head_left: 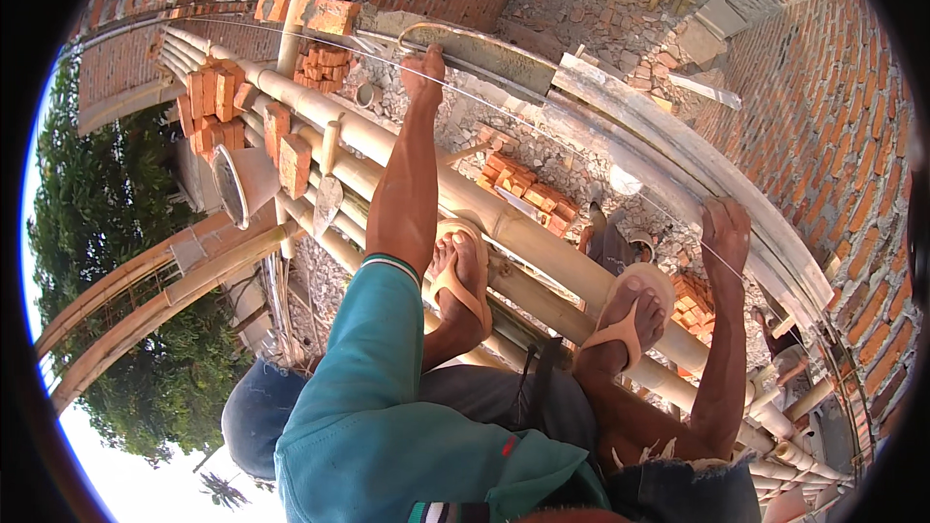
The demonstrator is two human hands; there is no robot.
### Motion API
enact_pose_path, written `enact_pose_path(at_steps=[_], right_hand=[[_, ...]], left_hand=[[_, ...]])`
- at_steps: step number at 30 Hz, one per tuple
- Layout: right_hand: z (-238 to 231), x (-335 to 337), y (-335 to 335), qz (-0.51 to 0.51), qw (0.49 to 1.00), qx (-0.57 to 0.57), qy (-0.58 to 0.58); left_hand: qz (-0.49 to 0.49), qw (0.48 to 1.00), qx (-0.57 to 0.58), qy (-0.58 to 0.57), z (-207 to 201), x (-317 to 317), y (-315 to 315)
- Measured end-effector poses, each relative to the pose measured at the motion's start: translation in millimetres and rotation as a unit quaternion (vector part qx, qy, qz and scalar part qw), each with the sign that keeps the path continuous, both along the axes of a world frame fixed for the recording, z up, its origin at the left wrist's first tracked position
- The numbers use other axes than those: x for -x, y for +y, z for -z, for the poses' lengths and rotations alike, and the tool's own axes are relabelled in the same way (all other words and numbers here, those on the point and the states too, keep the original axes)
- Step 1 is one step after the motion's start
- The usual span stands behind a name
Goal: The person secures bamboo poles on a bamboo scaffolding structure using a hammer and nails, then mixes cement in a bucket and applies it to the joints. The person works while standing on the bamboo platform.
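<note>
My left hand (pixel 423 76) is closed at the near edge of a concrete-topped wall strip (pixel 494 63). A thin curved rod (pixel 465 29) and a taut string (pixel 504 113) pass close to its fingers; what they hold is hidden. Further right, my right hand (pixel 727 232) curls its fingers over the near edge of a long wooden board (pixel 668 140), with the string running beside it. A trowel (pixel 328 201) lies blade toward me on the bamboo poles (pixel 363 131), left of my left forearm.
My sandalled feet rest on the bamboo poles. Orange bricks (pixel 208 102) and a bucket (pixel 242 184) stand at left. Far below lie rubble (pixel 572 0) and brick stacks (pixel 523 189); a person (pixel 608 237) is down there. A brick wall (pixel 823 97) rises at right.
</note>
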State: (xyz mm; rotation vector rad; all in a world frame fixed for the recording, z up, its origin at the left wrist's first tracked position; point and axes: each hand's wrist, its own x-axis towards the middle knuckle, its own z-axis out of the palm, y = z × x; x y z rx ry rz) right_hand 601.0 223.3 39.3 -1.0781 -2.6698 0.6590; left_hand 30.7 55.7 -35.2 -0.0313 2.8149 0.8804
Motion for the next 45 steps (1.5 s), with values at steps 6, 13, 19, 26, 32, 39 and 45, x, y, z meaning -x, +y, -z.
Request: enact_pose_path(at_steps=[6,13,19,26,32,39,45], right_hand=[[-3.9,1.8,-0.4,0.027,1.0,0.001,0.009],[-4.2,16.6,12.4,0.081,0.995,-0.051,0.03],[0.1,19.2,14.8,0.06,0.997,-0.038,0.011],[0.2,20.4,21.0,0.044,0.997,-0.055,0.02],[-5.3,23.6,16.9,0.042,0.996,-0.074,0.028],[-4.9,32.7,-2.5,-0.03,0.997,-0.062,0.026],[-4.9,38.1,3.0,-0.044,0.998,-0.04,0.034]], left_hand=[[-0.007,0.997,-0.051,-0.059,-4.9,-2.0,2.1],[-0.101,0.981,-0.16,0.044,-22.8,-6.8,17.7],[-0.187,0.945,-0.263,-0.048,-18.2,23.3,8.5],[-0.215,0.906,-0.359,-0.064,-26.3,2.7,2.5],[-0.211,0.899,-0.366,-0.115,-38.8,-3.4,7.0],[-0.213,0.892,-0.382,-0.117,-33.8,15.1,-4.3],[-0.21,0.885,-0.389,-0.146,-38.7,15.1,-8.6]])
